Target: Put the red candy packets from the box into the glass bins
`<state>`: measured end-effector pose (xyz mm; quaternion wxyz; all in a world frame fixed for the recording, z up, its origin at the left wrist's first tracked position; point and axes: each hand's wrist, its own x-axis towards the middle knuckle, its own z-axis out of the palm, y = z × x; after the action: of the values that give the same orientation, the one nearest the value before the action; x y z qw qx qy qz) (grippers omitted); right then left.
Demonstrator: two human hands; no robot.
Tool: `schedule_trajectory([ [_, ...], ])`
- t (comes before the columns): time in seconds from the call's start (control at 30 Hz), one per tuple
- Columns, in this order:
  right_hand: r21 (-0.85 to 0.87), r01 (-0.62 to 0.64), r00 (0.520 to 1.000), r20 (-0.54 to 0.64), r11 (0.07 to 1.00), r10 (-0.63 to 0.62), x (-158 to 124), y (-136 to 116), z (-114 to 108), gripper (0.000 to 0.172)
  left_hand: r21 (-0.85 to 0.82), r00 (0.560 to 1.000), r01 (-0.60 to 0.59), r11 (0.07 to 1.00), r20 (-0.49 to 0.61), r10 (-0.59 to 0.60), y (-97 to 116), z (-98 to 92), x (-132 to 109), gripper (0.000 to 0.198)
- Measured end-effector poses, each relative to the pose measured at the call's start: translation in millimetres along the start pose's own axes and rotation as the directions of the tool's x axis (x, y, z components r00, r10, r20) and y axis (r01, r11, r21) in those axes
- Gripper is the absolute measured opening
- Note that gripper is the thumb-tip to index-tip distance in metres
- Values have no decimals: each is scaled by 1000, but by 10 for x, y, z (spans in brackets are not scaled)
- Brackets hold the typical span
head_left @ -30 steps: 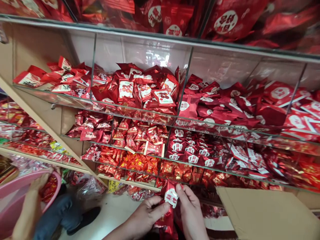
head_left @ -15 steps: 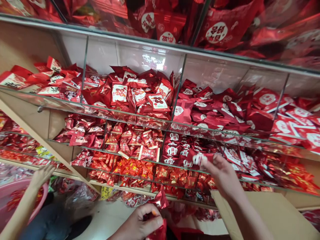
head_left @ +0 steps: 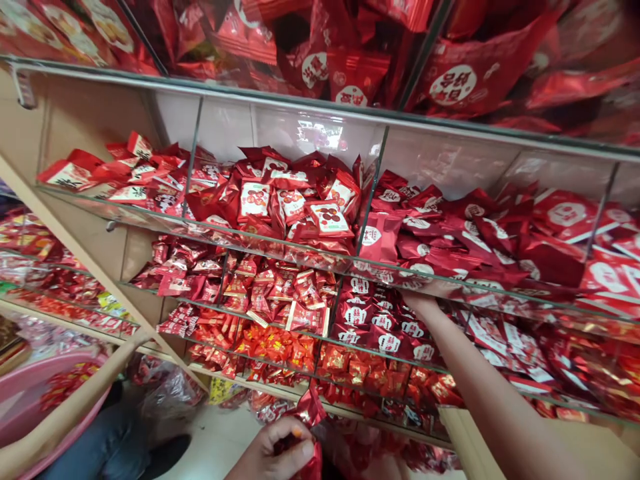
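Observation:
At the bottom centre my left hand (head_left: 280, 448) is closed around shiny red foil packets (head_left: 311, 408), one end sticking up above the fingers. How many it holds cannot be seen. My right hand (head_left: 423, 303) reaches into the middle shelf, under the glass lip of the shelf above. Its fingers are hidden there, among dark red packets with white labels (head_left: 356, 313) set in rows. Right of that arm lie more red-and-white packets (head_left: 523, 347). Below the rows, a lower tier holds small red and gold wrapped sweets (head_left: 365, 370).
Glass dividers (head_left: 373, 190) split the shelves into bins of red packets. A cardboard box (head_left: 473, 437) stands under my right forearm. At left, another person's arm (head_left: 75, 407) extends over a pink tub (head_left: 93, 433). Clear plastic bags (head_left: 173, 397) lie on the floor.
My right hand has moved from in front of the shelf, with a dark red packet in its fingers, into the compartment. The left hand keeps its hold. The view has shifted slightly left.

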<state>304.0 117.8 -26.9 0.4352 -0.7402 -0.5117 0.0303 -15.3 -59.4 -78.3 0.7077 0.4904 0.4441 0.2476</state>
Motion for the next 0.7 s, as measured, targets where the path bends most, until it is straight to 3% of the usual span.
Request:
schedule_trajectory([
  [0.13, -29, -104, 991, -86, 994, 101, 67, 89, -85, 45, 9, 1000, 15, 1000, -17, -15, 33, 6, -8, 37],
  [0.27, -60, -145, 986, -90, 988, 140, 137, 146, -38, 51, -20, 999, 34, 999, 9, -34, 65, 37, -14, 35],
  [0.53, -132, -18, 995, 97, 991, 31, 157, 75, 134, 41, -53, 998, 38, 998, 58, -35, 21, 83, 57, 39],
  [0.7, -151, 90, 985, 162, 985, -65, 65, -152, -39, 20, -97, 997, 24, 995, 77, -17, -29, 90, 52, 39],
])
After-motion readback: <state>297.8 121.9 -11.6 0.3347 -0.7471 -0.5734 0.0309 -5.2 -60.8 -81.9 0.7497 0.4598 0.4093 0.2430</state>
